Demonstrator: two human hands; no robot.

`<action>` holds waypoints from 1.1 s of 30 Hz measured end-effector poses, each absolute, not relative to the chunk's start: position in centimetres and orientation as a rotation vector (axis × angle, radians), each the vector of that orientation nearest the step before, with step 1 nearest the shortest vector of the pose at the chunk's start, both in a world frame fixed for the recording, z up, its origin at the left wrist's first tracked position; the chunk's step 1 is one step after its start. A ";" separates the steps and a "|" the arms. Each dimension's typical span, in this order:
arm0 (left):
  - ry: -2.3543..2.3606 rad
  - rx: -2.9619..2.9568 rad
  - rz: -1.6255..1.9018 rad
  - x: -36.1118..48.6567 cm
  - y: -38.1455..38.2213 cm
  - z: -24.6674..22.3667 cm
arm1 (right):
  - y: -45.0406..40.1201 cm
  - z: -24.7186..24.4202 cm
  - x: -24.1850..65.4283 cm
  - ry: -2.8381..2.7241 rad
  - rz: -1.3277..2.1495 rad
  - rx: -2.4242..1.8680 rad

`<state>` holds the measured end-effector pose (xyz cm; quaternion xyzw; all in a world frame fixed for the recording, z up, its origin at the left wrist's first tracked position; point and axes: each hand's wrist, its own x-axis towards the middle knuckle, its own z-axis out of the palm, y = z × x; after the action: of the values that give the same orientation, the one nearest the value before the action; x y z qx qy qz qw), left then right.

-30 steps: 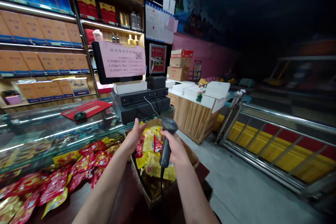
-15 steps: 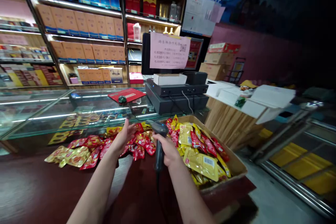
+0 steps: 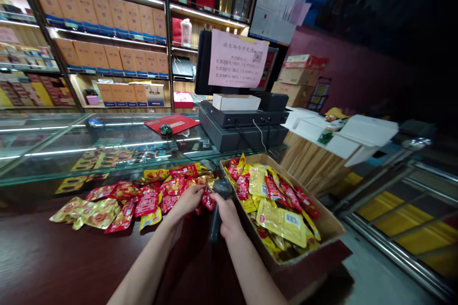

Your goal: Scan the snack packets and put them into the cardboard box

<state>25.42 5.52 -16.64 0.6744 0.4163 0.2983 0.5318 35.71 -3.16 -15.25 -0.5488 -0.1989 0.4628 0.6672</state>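
Note:
My right hand (image 3: 228, 215) is wrapped around the handle of a black barcode scanner (image 3: 223, 188), which is held upright with its head at the top. Just left of it, my left hand (image 3: 189, 201) has its fingers pressed together at a small red snack packet (image 3: 208, 200) close to the scanner's head. Part of that packet is hidden behind the fingers. Beyond and to the left, red and yellow snack packets (image 3: 147, 200) lie in a loose pile on the dark red counter (image 3: 71, 257), with gold packets (image 3: 96, 213) at its left end.
To the right stands an open cardboard box (image 3: 331, 226) full of yellow and red packets. Behind are a glass display counter (image 3: 118, 145), a red mat with a mouse (image 3: 166, 129), and a monitor bearing a pink notice (image 3: 236, 59). A metal railing (image 3: 397, 243) is at far right.
My left hand has gone from open and raised to closed at a red packet beside the scanner. The scanner stays in my right hand. The view has shifted slightly.

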 end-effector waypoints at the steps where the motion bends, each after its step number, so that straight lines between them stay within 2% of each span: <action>1: 0.991 1.639 0.733 25.5 5.5 -16.7 | -3.2 -15.0 35.5 -0.414 1.033 -1.253; 8: 0.837 1.671 0.665 24.5 5.2 -16.1 | -3.2 -14.4 35.1 -0.264 1.018 -1.225; 14: 0.845 1.821 0.641 24.0 5.2 -15.7 | -3.4 -13.8 34.3 -0.481 0.911 -1.180; 18: 0.932 1.601 0.591 22.9 5.7 -15.2 | -3.4 -12.7 34.5 -0.553 0.922 -1.108; 25: 0.696 1.028 0.604 20.1 7.0 -13.7 | -3.3 -12.2 35.8 -0.547 0.887 -1.065; 33: 0.652 1.191 0.558 21.1 5.8 -13.1 | -2.4 -10.5 35.8 -0.721 1.030 -1.034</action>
<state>21.06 5.80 -13.13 0.5434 0.2975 0.2545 0.7426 35.84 -2.45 -10.51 -0.4616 -0.3221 0.4598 0.6868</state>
